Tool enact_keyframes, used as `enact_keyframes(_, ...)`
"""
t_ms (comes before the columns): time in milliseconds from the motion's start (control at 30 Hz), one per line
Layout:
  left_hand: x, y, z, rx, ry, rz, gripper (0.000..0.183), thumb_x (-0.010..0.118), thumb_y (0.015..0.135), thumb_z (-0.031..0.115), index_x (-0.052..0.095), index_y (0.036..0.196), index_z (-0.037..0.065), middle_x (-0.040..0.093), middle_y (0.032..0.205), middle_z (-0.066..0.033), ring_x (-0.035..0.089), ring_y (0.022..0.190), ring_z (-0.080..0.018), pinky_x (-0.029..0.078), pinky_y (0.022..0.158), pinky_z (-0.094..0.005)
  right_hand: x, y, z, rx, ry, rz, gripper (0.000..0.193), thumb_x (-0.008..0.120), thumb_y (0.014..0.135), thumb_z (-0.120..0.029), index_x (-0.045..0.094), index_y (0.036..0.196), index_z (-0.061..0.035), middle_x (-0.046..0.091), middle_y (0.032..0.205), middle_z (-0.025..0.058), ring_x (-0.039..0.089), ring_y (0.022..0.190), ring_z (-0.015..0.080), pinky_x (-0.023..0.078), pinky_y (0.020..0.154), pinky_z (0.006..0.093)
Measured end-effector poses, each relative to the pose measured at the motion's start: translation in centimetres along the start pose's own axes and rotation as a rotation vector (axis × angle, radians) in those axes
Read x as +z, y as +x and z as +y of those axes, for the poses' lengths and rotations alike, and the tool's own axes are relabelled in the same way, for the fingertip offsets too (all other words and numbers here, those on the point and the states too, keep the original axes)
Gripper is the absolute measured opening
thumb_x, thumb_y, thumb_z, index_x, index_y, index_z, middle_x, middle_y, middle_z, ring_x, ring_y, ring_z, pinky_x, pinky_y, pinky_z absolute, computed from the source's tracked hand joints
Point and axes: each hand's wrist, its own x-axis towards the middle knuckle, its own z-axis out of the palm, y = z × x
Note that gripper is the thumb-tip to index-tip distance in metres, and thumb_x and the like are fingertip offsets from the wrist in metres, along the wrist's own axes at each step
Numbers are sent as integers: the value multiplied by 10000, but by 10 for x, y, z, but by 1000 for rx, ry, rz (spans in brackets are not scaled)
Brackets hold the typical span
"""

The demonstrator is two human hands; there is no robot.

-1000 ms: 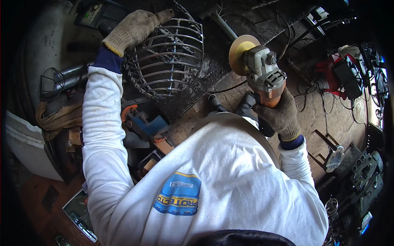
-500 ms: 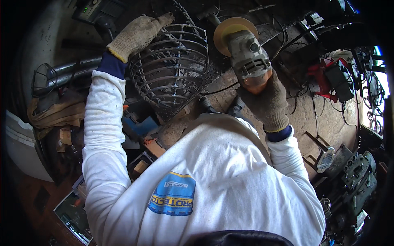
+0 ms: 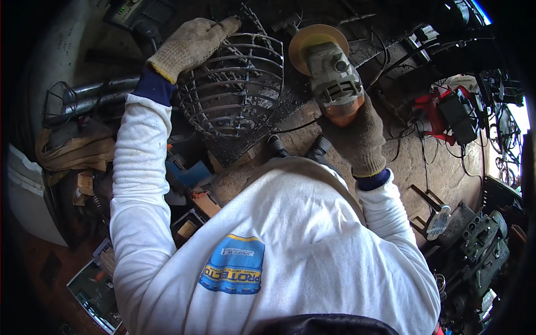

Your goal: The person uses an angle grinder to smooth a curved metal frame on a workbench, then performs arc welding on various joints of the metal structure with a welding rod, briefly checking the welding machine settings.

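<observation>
A curved cage of welded metal bars [image 3: 244,84] lies on the dark work surface ahead of me. My left hand [image 3: 192,47], in a knitted work glove, grips the cage at its far left edge; the fingertips are partly hidden by the glove's own bulk. To the right of the cage, my right hand [image 3: 360,134], also gloved, is wrapped around the rear of an angle grinder [image 3: 335,78]. The grinder's round tan disc [image 3: 301,53] points away from me and is apart from the bars. A black cord [image 3: 298,128] runs beside the grinder.
A red-and-black machine [image 3: 455,114] with cables stands on the floor at right. Shiny metal pipes [image 3: 103,92] and brown cloth [image 3: 78,151] lie at left. A power unit [image 3: 134,14] sits far left. Green-grey machinery [image 3: 480,248] stands at lower right, near a small metal stand [image 3: 438,218].
The grinder and my right hand have shifted very slightly left. My left hand keeps its place on the cage; the whole view has turned a little.
</observation>
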Motion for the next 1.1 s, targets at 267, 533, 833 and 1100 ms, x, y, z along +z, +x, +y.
enact_keyframes(267,-10,-2,44,-264,-301,139,813,420,872,778,577,644,13,478,591,-58,501,613,-215,435,668,-399,8,6,5,-42,-48,12,782,843,698,-327,486,1350,-88,674,1133,162,684,1003,344,558,846,421)
enact_keyframes(533,17,6,-3,69,-42,82,362,586,937,147,549,1295,108,636,846,-116,633,780,-282,544,749,-383,13,8,-2,-91,-72,-14,810,840,705,-327,463,1387,-103,659,1167,149,675,1027,335,557,844,423)
enact_keyframes(833,10,11,-1,-3,-153,80,333,525,958,262,584,1246,108,617,834,-116,644,807,-252,545,769,-373,17,10,-12,-108,-159,56,768,866,680,-286,509,1337,-111,676,1120,164,689,985,339,566,821,409)
enact_keyframes(1100,0,15,13,22,-273,4,349,521,1015,221,551,1355,144,640,1023,-128,625,896,-272,527,811,-372,21,9,-8,-140,-188,60,812,866,681,-297,477,1367,-103,650,1175,173,665,1046,346,556,852,412)
